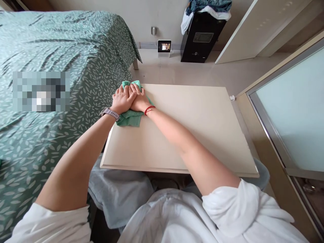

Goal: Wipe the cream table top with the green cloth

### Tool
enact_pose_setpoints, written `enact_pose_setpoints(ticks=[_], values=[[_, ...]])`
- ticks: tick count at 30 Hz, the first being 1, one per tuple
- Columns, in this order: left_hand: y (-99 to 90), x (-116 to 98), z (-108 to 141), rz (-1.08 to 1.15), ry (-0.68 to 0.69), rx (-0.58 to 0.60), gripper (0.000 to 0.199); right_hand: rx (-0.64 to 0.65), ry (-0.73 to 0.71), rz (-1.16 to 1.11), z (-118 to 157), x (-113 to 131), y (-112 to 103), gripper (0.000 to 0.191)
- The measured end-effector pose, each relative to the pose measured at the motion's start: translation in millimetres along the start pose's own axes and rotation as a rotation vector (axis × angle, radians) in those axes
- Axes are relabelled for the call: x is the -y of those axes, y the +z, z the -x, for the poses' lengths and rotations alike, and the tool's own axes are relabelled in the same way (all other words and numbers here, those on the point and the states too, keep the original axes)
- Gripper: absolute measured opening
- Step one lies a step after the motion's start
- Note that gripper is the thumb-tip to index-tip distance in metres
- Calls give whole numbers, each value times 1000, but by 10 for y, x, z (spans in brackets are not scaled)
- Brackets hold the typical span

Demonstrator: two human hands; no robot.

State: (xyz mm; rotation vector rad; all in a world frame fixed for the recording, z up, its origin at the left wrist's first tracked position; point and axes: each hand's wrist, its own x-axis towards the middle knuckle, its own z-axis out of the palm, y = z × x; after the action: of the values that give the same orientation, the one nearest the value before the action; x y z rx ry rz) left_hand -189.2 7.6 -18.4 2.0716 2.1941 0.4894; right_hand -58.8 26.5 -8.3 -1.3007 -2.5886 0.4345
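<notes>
With twelve at the table's far edge, your cloth lies bunched at about ten o'clock, at the far left corner. Both your hands are on it, palms down and fingers extended: the left hand laps over the right hand, its thumb across the back of that hand. Neither is closed in a fist; how firmly you press, I cannot tell. A watch circles your left wrist, a red band your right.

The table is cream, smooth and flat, with a stepped rim along its six o'clock side, just above your grey trousers.

Around you, from eight to eleven, spreads the bed, its green leaf-print cover wrinkled; a blurred patch at nine hides whatever is there. At twelve, beyond the table, a small display stands on the pale tiled floor, near the wall and below a socket. At one o'clock stands a black cabinet with clothes heaped on top. A pale panel slants beside it, and a frosted glass pane fills three.
</notes>
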Motion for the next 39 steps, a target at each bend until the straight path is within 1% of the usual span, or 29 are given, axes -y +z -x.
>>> enact_pose_setpoints(ticks=[4,8,12,15,19,22,25,30,33,35,37,39], values=[[76,131,-265,26,46,19,76,-19,22,11,-140,-49,-16,69],[137,222,-405,68,91,-2,74,-9,51,25,-221,-49,-49,71],[124,210,-381,95,114,-26,73,-5,54,25,-215,-34,-77,73],[36,99,-252,48,59,0,73,-8,65,22,-148,-13,-79,73],[-121,-125,42,-31,-25,62,75,-16,42,6,13,32,-52,72],[-205,-264,322,-65,-33,106,80,-3,32,20,198,85,-27,72],[-242,-365,635,-93,-33,126,84,39,7,41,447,147,-12,74],[-208,-565,1254,-92,-39,108,87,88,-83,69,1009,223,8,75],[-179,-712,1658,-45,-74,75,90,82,-142,73,1412,236,30,74],[-177,-782,1897,17,-86,82,88,76,-167,67,1684,231,37,77],[-186,-811,2080,97,-84,94,82,62,-187,61,1933,220,31,82],[-190,-799,2194,151,-54,84,78,40,-198,58,2136,211,20,83]])
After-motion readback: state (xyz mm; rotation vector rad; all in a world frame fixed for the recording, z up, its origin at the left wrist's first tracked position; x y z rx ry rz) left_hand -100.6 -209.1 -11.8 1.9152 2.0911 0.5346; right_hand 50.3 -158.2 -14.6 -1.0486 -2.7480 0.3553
